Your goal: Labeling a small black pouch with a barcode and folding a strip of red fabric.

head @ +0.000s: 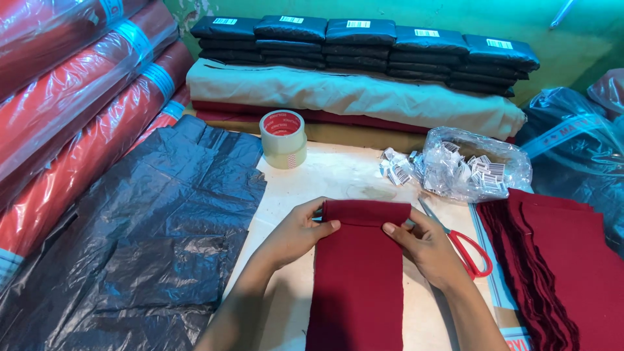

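Observation:
A long strip of dark red cloth (356,286) lies on the white table (325,179), running toward me, with its far end folded over. My left hand (298,233) pinches the left corner of that fold. On the fold's right corner, my right hand (424,244) presses with thumb and fingers. Both hands grip the cloth at its far end.
Red-handled scissors (463,246) lie just right of my right hand. A stack of dark red cloth pieces (559,260) sits further right. Tape roll (283,138), a clear bag of tags (474,166), black plastic sheet (156,234), wrapped red fabric rolls (71,97) and black packets (364,45) surround the table.

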